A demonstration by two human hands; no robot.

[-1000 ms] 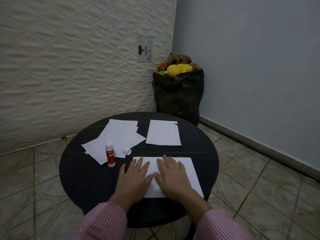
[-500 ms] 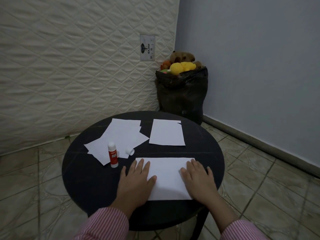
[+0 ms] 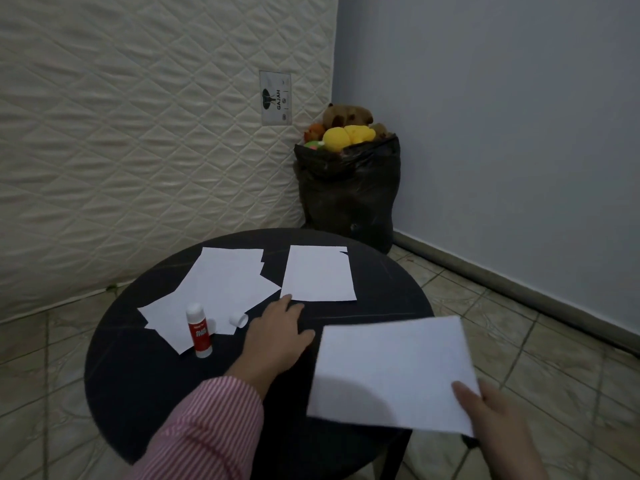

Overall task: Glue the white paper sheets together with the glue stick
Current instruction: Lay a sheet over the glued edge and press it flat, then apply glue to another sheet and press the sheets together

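A person's right hand (image 3: 498, 415) lifts a white sheet (image 3: 391, 372) at the near right of a round dark bench (image 3: 138, 368), thumb on top at the sheet's near-right corner, other fingers hidden beneath; the sheet looks slightly blurred and hangs past the bench edge, above the tiled floor (image 3: 540, 344). The left hand (image 3: 277, 336), in a pink-striped sleeve (image 3: 207, 431), lies flat on the bench w/ fingers spread and nothing in its grip, fingertips just short of a second sheet (image 3: 317, 273) at the far centre. To the left, a loose pile of sheets (image 3: 221, 289) is fanned out. An uncapped glue stick (image 3: 198, 330), red label, stands upright at the pile's near edge, its white cap (image 3: 239, 319) lying on its side just beside it on the paper. Behind the bench, a quilted mattress (image 3: 138, 133) leans upright; a black bag (image 3: 348, 192) stuffed w/ plush toys (image 3: 346, 133) sits in the corner by the grey-blue wall (image 3: 502, 116).
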